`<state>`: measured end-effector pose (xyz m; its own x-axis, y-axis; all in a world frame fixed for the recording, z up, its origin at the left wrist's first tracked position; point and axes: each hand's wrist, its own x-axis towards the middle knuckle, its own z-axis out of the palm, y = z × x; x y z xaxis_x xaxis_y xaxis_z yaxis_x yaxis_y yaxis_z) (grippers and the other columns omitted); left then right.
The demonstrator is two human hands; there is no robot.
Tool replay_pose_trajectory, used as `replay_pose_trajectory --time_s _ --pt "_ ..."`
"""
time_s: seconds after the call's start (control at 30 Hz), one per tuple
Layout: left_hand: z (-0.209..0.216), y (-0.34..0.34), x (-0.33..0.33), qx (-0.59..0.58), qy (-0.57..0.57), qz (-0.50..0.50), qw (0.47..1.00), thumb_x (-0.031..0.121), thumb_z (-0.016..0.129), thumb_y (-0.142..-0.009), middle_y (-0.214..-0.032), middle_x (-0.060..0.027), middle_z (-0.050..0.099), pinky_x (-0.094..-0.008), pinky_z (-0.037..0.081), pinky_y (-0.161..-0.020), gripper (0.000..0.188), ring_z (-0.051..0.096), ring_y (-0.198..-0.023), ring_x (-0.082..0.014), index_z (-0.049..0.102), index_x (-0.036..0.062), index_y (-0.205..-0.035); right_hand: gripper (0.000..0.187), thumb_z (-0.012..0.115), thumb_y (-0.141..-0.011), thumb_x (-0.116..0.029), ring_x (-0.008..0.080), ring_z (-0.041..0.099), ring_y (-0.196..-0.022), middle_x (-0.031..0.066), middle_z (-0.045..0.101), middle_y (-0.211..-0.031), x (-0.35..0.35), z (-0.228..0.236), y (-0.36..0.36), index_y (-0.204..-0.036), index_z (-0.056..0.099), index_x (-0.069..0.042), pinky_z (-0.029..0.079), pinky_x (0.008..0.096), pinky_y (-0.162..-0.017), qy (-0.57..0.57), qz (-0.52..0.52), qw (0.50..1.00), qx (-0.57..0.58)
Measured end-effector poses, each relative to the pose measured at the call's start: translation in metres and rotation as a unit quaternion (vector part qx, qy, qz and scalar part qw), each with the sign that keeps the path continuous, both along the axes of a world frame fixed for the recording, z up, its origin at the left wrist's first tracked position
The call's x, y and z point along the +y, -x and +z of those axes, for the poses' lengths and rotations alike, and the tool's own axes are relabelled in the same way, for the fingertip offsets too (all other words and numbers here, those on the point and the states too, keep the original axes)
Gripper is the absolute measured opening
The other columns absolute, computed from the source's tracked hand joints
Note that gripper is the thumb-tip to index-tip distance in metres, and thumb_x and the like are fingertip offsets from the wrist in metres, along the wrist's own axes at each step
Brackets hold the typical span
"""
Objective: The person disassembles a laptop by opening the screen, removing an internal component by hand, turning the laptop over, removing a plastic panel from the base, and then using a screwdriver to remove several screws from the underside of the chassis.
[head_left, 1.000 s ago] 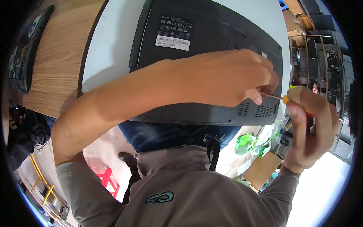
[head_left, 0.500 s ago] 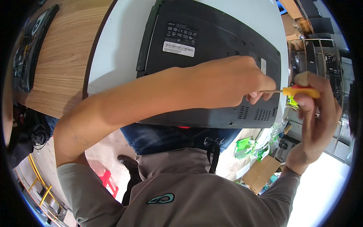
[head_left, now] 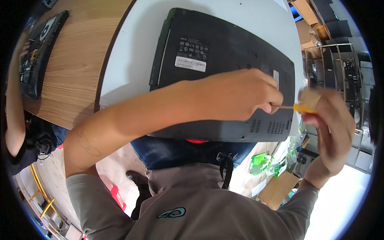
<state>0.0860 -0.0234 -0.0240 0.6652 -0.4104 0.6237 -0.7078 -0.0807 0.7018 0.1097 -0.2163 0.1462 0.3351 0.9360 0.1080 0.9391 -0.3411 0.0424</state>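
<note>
A black laptop [head_left: 228, 48] lies underside up on the white tabletop [head_left: 132, 44], showing labels and vent slots. My left forearm crosses over it from the left. My left hand [head_left: 258, 94] is closed above the laptop's right part, its fingers around the tip end of a thin screwdriver shaft. Whether a small part is also between those fingers is hidden. Off the laptop's right edge, my right hand [head_left: 334, 124] grips the yellow handle of this screwdriver [head_left: 302, 108]; it is somewhat blurred and covers much of the handle.
At the left, a wood-grain table [head_left: 88, 44] bears an opened laptop [head_left: 45, 52] with bare inner parts, and another person's arm [head_left: 15, 108] reaches to it. Metal shelving [head_left: 340, 60] with dark parts stands at the right. Below are a cardboard box [head_left: 279, 190] and green packaging [head_left: 260, 163].
The view has shifted slightly. My right hand has come a little left and covers more of the screwdriver handle. The other person's arm has come into view over the opened laptop.
</note>
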Motion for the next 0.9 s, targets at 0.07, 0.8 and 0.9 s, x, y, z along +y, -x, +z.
replay_pose_trajectory --time_s 0.07,0.8,0.9 --pt "0.004 0.004 -0.001 0.005 -0.025 -0.006 1.000 0.000 0.064 -0.089 -0.090 -0.0137 0.062 -0.0405 0.051 -0.074 0.004 0.065 -0.086 -0.0335 0.066 -0.0008 -0.092 0.051 0.064 -0.082 0.012 0.0226 0.072 -0.082 0.0170 0.070 -0.105 -0.003 0.003 0.004 -0.132 0.058 0.004 0.056 0.0269 -0.068 -0.008 -0.026 0.998 0.058" --pt "0.018 0.006 0.011 0.181 0.054 0.081 0.979 0.016 0.071 -0.094 -0.105 -0.0136 0.063 -0.0353 0.054 -0.080 0.044 0.065 -0.088 -0.0232 0.052 -0.0005 -0.130 0.026 0.050 -0.107 -0.026 0.0140 0.069 -0.074 0.0071 0.074 -0.098 0.029 -0.022 -0.105 -0.116 0.067 -0.007 0.052 0.0322 -0.067 -0.292 -0.172 0.939 0.060" --pt "0.010 -0.009 0.011 0.162 0.059 0.246 0.954 0.006 0.065 -0.096 -0.108 -0.0136 0.061 -0.0324 0.054 -0.080 0.039 0.065 -0.090 -0.0211 0.050 -0.0003 -0.131 0.026 0.053 -0.104 -0.027 0.0379 0.068 -0.079 0.0200 0.070 -0.097 0.046 -0.083 -0.168 -0.112 0.067 -0.007 0.052 0.0423 -0.070 -0.298 -0.181 0.937 0.001"
